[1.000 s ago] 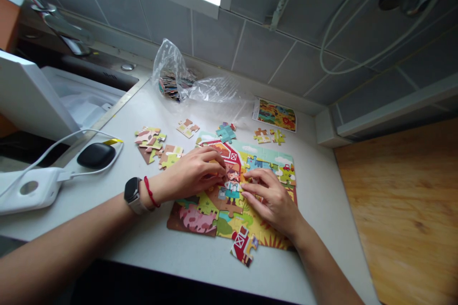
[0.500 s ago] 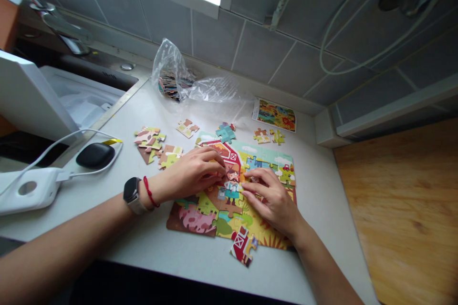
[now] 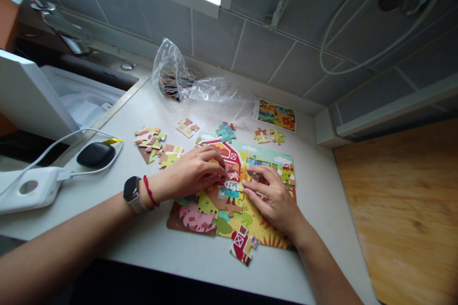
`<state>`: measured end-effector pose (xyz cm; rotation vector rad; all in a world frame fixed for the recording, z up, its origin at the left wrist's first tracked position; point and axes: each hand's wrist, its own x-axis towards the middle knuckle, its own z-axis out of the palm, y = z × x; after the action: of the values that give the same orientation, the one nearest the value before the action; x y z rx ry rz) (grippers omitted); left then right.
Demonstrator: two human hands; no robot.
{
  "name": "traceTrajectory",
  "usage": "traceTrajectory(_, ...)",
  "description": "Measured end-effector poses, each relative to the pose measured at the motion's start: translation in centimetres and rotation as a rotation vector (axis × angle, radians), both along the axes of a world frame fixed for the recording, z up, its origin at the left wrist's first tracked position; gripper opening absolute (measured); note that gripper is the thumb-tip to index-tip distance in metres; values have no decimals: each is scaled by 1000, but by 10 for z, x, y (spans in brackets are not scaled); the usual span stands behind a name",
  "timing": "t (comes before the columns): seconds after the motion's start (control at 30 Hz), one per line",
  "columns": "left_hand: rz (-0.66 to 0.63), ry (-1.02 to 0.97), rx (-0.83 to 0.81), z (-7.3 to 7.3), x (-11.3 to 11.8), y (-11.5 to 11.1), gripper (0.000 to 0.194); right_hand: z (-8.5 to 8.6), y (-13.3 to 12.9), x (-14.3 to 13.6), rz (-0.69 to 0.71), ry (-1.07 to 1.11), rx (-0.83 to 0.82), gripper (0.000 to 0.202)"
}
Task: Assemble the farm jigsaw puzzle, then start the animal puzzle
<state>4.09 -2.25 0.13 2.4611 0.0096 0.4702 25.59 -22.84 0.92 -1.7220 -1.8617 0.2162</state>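
A partly joined farm jigsaw puzzle (image 3: pixel 229 224) lies on the counter under both hands. My left hand (image 3: pixel 196 171) rests over its left half, fingers curled together with the tips at the left edge of the farmer picture (image 3: pixel 232 188); whatever is under those fingertips is hidden. On the other side of the farmer, my right hand (image 3: pixel 274 195) has its fingers apart, index, middle finger and thumb touching the puzzle surface. A loose red barn piece (image 3: pixel 243 245) overlaps the front edge. A teal piece (image 3: pixel 225 132) lies at the back edge.
Loose pieces (image 3: pixel 148 140) lie to the left, and two more (image 3: pixel 269 136) at the back right. A clear plastic bag (image 3: pixel 214 93) with stacked pieces stands behind, near a picture card (image 3: pixel 275 114). At left are a white charger (image 3: pixel 28 188), black case (image 3: pixel 96 155) and sink.
My right hand has shifted very slightly to the right, its fingertips moving a little away from the farmer. My left hand and the loose pieces look the same.
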Motion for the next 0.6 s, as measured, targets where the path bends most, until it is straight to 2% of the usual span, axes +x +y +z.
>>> traceTrajectory(0.13, -4, -9, 8, 0, 0, 0, 14, 2, -3, 3, -29, -28, 13, 22)
traceTrajectory(0.27, -2, 7, 7, 1, -1, 0, 15, 8, -8, 12, -190, 57, 126, 32)
traceTrajectory(0.37, -6, 14, 11, 1, -1, 0, 15, 10, -9, 15, -263, 104, 142, 27)
traceTrajectory(0.6, -2, -5, 11, 1, 0, -1, 17, 4, -5, 10, 17, -23, -6, 17)
